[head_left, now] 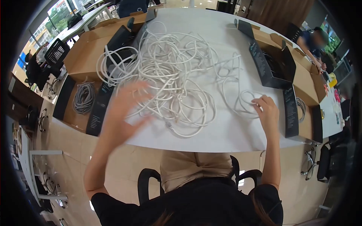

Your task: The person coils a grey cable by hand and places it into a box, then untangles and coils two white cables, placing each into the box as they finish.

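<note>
A big tangle of white cables (pixel 169 71) lies across the middle and left of the white table (pixel 230 132). Over its lower left edge is my left hand (pixel 128 107), blurred by motion, its fingers spread and nothing held. At the right, the fingers of my right hand (pixel 266 107) are pinched on a loop of white cable (pixel 243 98) that trails back toward the tangle. A cable connector (pixel 168 125) rests at the front edge of the pile.
An open box with a coiled grey cable (pixel 83 98) stands at the left. Another open box at the right holds a coil (pixel 300 109), beside a dark box (pixel 269 66). A person (pixel 315 41) sits at the far right; another (pixel 36 67) is at the far left.
</note>
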A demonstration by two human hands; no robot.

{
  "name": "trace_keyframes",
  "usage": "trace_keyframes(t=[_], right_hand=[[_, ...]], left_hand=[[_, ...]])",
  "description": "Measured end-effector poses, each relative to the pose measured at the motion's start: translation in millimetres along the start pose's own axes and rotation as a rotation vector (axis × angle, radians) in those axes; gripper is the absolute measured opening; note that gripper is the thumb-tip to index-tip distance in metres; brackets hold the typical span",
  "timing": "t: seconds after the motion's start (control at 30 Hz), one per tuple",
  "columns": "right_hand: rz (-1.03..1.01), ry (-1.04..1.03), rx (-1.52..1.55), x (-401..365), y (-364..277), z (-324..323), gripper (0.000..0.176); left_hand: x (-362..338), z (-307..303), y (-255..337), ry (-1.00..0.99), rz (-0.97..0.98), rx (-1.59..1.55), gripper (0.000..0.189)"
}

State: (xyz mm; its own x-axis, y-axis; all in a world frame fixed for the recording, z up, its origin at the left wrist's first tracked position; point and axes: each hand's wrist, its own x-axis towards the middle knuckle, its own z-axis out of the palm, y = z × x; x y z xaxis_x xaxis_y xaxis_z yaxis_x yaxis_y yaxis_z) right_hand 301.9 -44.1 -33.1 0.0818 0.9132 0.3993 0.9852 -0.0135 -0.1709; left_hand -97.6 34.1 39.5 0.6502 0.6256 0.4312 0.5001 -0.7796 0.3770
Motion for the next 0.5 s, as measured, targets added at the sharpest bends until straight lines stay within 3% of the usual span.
trace_keyframes(t=[0.03,0.13,0.2,0.23,0.33,0.4,0.5], right_hand=[[-0.096,0.151,-0.037,8,1,-6,0.015],[-0.005,0.263,0.070,24,9,-32,0.014],[0.044,0.394,0.290,33,15,-56,0.013],[0.205,0.366,0.335,31,19,-66,0.013],[0.224,0.489,0.468,25,52,-90,0.016],[0.100,0.695,0.599,16,72,-106,0.021],[0.207,0.815,0.699,-16,103,-144,0.023]], left_hand=[[2,18,15,-0.138,0.032,-0.040,0.049],[1,84,39,-0.380,0.153,-0.058,0.065],[15,126,28,-0.298,0.206,0.108,0.064],[25,141,18,-0.255,0.230,0.195,0.064],[60,165,0,-0.216,0.296,0.277,0.060],[83,184,-17,-0.175,0.299,0.277,0.059],[121,198,-29,-0.128,0.260,0.310,0.055]])
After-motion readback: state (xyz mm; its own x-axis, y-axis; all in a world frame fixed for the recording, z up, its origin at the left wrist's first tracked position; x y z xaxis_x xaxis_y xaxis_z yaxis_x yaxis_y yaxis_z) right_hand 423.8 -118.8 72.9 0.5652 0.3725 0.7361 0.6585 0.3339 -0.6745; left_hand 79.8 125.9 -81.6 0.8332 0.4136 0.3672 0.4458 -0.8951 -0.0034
